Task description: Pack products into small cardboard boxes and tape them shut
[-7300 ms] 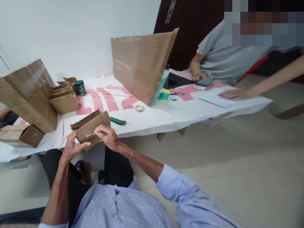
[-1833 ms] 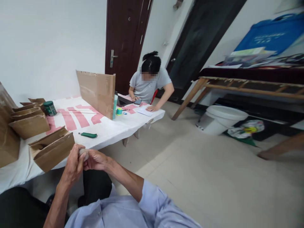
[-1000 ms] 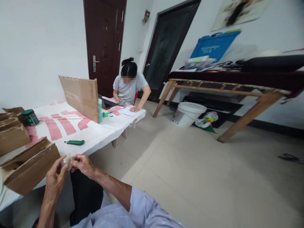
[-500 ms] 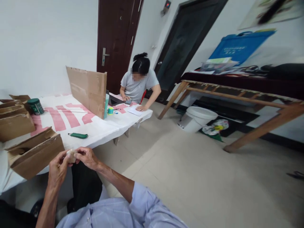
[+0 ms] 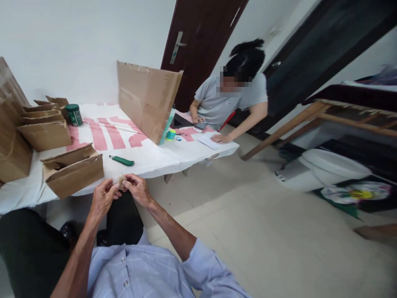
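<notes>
In front of my lap, near the table's front edge, both hands pinch one small translucent, pale tan piece [image 5: 120, 180]. It looks like a little roll or a crumpled bit of clear tape; its exact kind is too small to tell. My left hand [image 5: 104, 194] grips its left side between thumb and fingers. My right hand [image 5: 138, 188] holds the other side, fingertips close to the left ones. Just beyond on the table lies a green utility knife [image 5: 122, 160]. An open cardboard box [image 5: 76, 171] stands to the left of the hands.
Several cardboard pieces [image 5: 46, 134] and a dark green jar [image 5: 73, 115] occupy the left of the white-covered table [image 5: 149, 159]. A cardboard panel [image 5: 145, 99] stands upright mid-table. Across from me a person [image 5: 235, 95] rests a hand on paper. A white bucket [image 5: 325, 171] stands on the floor at right.
The view has turned left and down, so everything appears further right, and more cardboard shows at left. Both hands still pinch the small translucent piece.
</notes>
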{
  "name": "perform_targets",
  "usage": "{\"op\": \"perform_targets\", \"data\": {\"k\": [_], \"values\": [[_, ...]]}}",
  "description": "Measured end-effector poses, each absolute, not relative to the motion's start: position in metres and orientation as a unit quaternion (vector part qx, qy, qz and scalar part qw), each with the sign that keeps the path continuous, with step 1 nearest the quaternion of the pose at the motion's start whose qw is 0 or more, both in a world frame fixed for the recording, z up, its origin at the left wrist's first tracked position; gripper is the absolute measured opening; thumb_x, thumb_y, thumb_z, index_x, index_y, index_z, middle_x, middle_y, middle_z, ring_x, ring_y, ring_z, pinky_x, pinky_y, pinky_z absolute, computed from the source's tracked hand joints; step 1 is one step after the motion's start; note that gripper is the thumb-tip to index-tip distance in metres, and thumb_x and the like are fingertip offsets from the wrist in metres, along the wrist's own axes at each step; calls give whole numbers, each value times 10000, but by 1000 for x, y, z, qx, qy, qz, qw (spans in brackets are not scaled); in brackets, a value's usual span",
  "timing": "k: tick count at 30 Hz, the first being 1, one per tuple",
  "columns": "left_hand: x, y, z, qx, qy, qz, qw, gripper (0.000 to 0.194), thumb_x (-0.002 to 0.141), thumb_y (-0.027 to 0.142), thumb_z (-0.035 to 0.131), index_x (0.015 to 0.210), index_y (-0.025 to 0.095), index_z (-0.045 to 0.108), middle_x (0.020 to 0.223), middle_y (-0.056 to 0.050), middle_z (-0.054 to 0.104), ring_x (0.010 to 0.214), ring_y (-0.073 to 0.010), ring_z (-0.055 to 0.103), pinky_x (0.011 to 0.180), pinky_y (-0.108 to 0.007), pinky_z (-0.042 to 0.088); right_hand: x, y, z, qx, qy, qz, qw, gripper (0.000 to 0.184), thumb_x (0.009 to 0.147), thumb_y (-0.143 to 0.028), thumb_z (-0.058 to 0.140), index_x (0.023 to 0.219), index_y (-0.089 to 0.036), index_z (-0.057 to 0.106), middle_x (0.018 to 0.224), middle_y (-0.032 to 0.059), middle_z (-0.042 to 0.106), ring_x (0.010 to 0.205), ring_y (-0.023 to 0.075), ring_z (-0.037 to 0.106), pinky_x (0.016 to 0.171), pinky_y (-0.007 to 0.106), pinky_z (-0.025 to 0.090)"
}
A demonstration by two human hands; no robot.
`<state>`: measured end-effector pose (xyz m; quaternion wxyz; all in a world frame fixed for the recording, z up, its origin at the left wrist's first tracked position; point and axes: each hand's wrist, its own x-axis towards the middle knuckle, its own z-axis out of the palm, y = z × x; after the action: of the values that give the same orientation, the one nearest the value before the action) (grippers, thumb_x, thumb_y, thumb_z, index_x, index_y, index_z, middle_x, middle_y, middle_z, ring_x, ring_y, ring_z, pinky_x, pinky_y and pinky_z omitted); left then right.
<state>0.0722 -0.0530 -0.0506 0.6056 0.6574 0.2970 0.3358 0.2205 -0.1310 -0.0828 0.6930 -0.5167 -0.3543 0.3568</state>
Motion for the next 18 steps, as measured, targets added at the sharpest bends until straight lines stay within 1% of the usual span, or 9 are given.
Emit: {"op": "perform_targets", "data": {"k": [3,5,8,11,13,15,17,18], "values": [[73,-54,-53,675,285,317,602,515,772,636,835,910,151,728,660,-29,727,550,-168,698,543,-259,580,220,-133,-85,-518,-358,364,686,491,722,-599,873,992,-215,729,878,13,726,666,134,601,671,295,558],[74,-55,-54,676,281,314,605,524,776,645,828,921,155,714,664,-25,724,550,-166,698,547,-260,583,220,-134,-86,-518,-355,361,690,498,728,-611,865,995,-214,727,884,18,724,674,139,605,663,297,554],[76,-57,-56,664,277,288,632,599,755,693,818,993,158,689,738,-37,758,575,-180,731,549,-273,603,219,-136,-87,-522,-345,344,700,494,727,-605,860,999,-215,726,860,17,713,676,147,603,658,303,551],[78,-58,-56,665,276,269,640,587,772,700,806,960,161,671,687,-13,721,513,-165,699,482,-252,569,217,-140,-84,-532,-343,332,699,464,746,-576,848,1021,-219,738,853,19,709,695,160,609,683,316,558],[79,-60,-54,661,265,266,649,560,779,666,824,955,156,675,656,1,697,482,-145,666,458,-236,541,217,-143,-82,-537,-341,327,699,439,763,-566,836,1018,-222,742,855,22,712,706,166,613,690,320,557],[79,-62,-52,642,250,266,675,602,721,596,899,1058,145,687,687,1,719,525,-147,686,499,-241,564,217,-145,-81,-539,-332,324,703,421,771,-569,828,993,-223,736,842,23,715,703,170,616,682,321,555],[79,-64,-51,620,242,271,695,744,638,500,970,1214,137,670,736,0,749,595,-160,718,565,-261,600,217,-146,-80,-539,-319,323,709,422,763,-578,830,967,-224,725,819,22,717,690,173,620,665,325,557],[79,-64,-50,614,243,275,699,809,620,461,981,1283,134,653,752,1,759,611,-161,724,585,-269,607,217,-146,-80,-539,-315,324,711,428,757,-585,833,960,-224,721,806,20,716,681,175,622,657,328,560]]}}
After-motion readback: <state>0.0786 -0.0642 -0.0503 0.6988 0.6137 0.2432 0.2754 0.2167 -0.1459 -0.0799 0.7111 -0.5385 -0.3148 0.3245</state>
